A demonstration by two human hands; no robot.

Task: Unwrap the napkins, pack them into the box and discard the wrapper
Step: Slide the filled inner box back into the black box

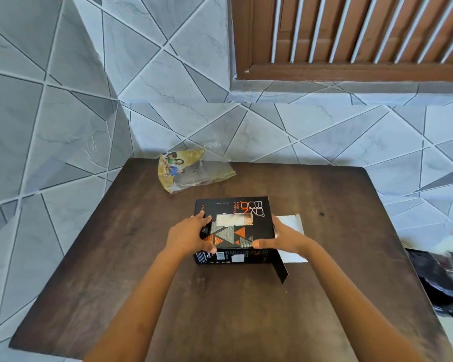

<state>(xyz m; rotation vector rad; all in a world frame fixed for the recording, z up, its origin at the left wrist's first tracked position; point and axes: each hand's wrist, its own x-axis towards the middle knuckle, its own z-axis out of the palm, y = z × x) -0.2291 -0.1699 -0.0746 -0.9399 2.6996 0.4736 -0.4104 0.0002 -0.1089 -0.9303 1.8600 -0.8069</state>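
A black box [233, 205] with orange and grey triangles lies in the middle of the dark wooden table [168, 296]. Pale napkins [233, 220] show through a slot cut in its top. My left hand [191, 236] grips the box's left side, thumb over the near edge. My right hand [280, 237] grips its right end, where a white inner flap [290, 223] lies open on the table and a black side flap [280, 267] sticks out toward me. The empty clear wrapper [191, 171], printed with a yellow picture, lies crumpled at the table's far edge.
Grey tiled walls stand close behind and to the left of the table. A brown slatted shutter [351, 35] is at the top right. A black bag [439, 283] lies off the table's right side.
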